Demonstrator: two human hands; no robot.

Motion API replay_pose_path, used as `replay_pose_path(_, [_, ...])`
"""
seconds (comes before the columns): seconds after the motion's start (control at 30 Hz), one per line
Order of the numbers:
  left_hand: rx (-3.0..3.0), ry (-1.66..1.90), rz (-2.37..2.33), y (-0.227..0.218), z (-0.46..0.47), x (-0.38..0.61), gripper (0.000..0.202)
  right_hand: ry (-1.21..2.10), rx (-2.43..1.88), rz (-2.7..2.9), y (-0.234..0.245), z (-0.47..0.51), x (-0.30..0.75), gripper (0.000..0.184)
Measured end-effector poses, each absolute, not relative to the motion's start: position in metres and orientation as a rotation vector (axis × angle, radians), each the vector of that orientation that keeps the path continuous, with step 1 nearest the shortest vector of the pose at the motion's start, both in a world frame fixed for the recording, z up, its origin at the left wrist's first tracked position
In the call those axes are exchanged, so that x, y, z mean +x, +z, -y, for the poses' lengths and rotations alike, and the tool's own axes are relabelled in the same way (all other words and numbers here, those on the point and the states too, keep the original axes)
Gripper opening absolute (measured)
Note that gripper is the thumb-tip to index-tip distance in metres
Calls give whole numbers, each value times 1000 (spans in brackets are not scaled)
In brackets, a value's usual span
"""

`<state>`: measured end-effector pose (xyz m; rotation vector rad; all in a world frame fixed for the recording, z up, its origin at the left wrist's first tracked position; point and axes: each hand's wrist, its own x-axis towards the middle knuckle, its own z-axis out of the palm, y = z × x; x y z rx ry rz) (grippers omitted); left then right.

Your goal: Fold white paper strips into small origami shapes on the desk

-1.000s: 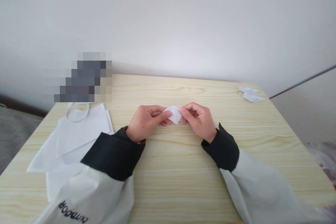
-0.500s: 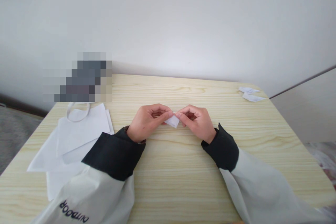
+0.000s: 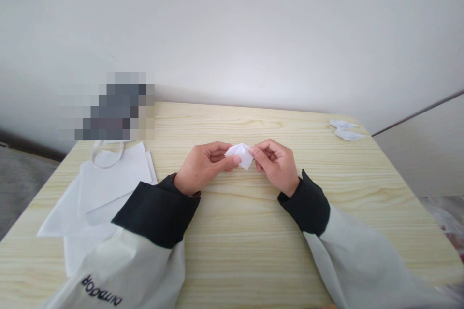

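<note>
Between my hands is a small folded piece of white paper (image 3: 243, 153), with creases and a pointed lower corner. My left hand (image 3: 205, 166) is closed on its left side, the thumb lying on the front face. The thumb and index finger of my right hand (image 3: 275, 164) pinch its right edge. Both hands are over the middle of the wooden table (image 3: 239, 251). Fingers of each hand behind the paper are partly hidden.
White paper sheets (image 3: 112, 178) overlap at the left, with a white ring (image 3: 93, 157) at their far edge. Behind them is a pixelated dark object (image 3: 116, 111). Two folded white paper pieces (image 3: 348, 133) lie near the far right corner. A wall (image 3: 253, 34) stands behind the table.
The folded paper has been turned up and more of its face shows, with its folds spread wider. My right hand has shifted slightly right and up; my left thumb now lies lower on the paper.
</note>
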<state>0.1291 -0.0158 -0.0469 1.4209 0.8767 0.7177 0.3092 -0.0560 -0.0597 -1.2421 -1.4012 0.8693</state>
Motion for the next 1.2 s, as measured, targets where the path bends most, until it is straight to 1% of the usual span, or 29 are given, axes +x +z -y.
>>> replay_pose_path(0.07, [1439,650,-875,-46,16,129,44,860,-1244,1386,-60,56,309,22])
replay_pose_path(0.17, [1459,607,-909,-46,17,129,38,864,-1256,1410,-61,56,309,23])
replay_pose_path(0.43, [1537,665,-951,-47,18,130,25,867,-1253,1524,-61,56,310,22])
replay_pose_path(0.7, [1507,663,-915,-46,18,130,29,873,-1270,1565,-60,57,309,22])
replay_pose_path(0.87, [1484,648,-935,-44,17,130,25,877,-1282,1630,-61,57,309,22])
replay_pose_path(0.93, [1496,631,-955,-43,17,129,23,804,-1274,1695,-61,56,309,20])
replay_pose_path(1.07, [1579,538,-960,-42,16,128,24,543,-1158,1875,-59,54,308,10])
replay_pose_path(1.2, [1642,458,-892,-41,17,129,26,453,-1066,1914,-57,54,309,6])
